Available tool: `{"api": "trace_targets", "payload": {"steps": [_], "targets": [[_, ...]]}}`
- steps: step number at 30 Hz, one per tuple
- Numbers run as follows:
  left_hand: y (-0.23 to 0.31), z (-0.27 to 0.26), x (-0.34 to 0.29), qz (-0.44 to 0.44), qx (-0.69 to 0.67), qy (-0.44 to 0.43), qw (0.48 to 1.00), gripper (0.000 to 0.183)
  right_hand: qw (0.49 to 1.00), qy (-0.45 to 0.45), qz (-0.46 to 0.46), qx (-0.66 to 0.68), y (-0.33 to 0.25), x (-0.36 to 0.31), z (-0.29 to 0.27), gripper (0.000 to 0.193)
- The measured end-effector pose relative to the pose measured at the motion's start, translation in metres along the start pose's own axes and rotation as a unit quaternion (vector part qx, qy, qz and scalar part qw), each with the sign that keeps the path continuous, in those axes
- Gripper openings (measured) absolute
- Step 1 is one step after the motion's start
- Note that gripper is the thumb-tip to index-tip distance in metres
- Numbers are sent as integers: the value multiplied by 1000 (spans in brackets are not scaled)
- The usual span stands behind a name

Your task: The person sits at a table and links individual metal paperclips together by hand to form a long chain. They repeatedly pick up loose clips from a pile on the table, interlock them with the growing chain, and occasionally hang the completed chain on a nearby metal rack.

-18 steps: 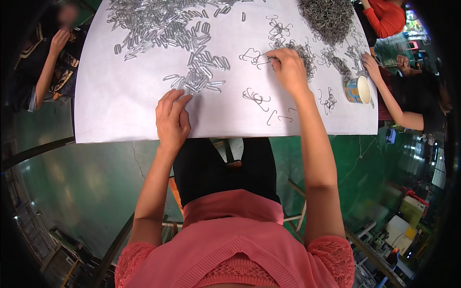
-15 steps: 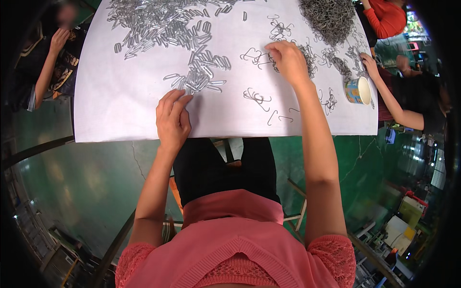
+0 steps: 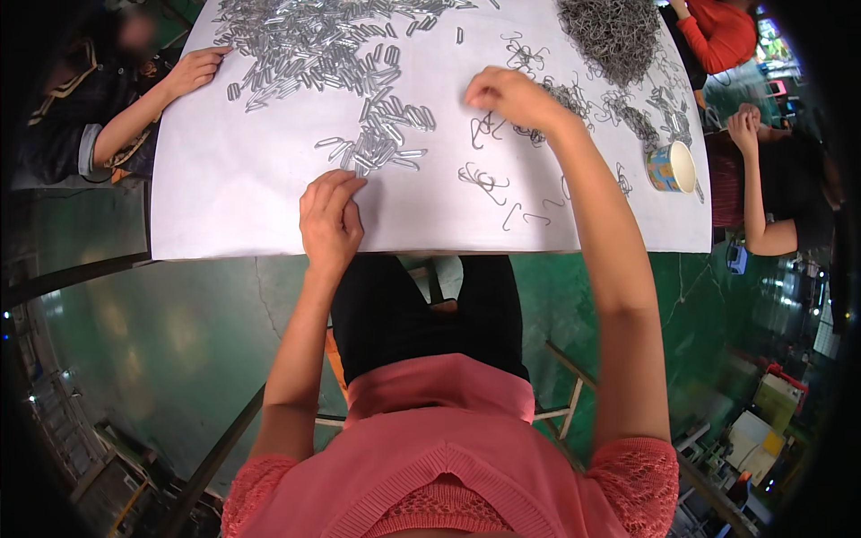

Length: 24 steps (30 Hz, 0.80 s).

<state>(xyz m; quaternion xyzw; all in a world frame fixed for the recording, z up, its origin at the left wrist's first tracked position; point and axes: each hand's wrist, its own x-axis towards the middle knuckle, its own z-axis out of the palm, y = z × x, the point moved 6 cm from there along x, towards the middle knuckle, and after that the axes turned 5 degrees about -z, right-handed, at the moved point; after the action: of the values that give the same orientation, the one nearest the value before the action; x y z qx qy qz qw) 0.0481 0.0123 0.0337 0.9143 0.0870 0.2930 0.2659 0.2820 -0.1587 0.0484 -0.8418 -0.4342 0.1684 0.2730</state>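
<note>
My left hand (image 3: 332, 220) rests near the table's front edge, fingers curled together at the near end of a strewn pile of shiny elongated metal loops (image 3: 377, 148). What it holds, if anything, is hidden by the fingers. Above the white table, my right hand (image 3: 516, 97) has its thumb and fingers drawn into a pinch; anything in them is too small to make out. Beneath and beside it lie thin grey wire hooks (image 3: 484, 133). A smaller cluster of wire hooks (image 3: 482, 179) lies closer to me, between my two arms.
A large heap of metal loops (image 3: 309, 54) covers the far left; a dense mound of wire hooks (image 3: 614, 40) stands far right. A patterned paper cup (image 3: 671, 168) sits near the right edge. Co-workers' hands show at the left (image 3: 195, 72) and right (image 3: 743, 130).
My right hand has moved left and slightly away from me, off the hooks. My left hand has barely moved. The left co-worker's hand came onto the table; the right co-worker's hand left it.
</note>
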Motion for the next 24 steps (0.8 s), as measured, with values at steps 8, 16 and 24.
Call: {"api": "trace_targets", "payload": {"steps": [8,16,24], "targets": [[1,1,-2,2,-3,0,1000,29,992,-9,84,-89,6,-19,3,9],[-1,1,-2,2,2,2,1000,29,997,60,58,-7,2,-23,-8,16],[0,0,-2,6,-1,2,1000,29,987,23,143,-73,19,-34,-6,10]]}}
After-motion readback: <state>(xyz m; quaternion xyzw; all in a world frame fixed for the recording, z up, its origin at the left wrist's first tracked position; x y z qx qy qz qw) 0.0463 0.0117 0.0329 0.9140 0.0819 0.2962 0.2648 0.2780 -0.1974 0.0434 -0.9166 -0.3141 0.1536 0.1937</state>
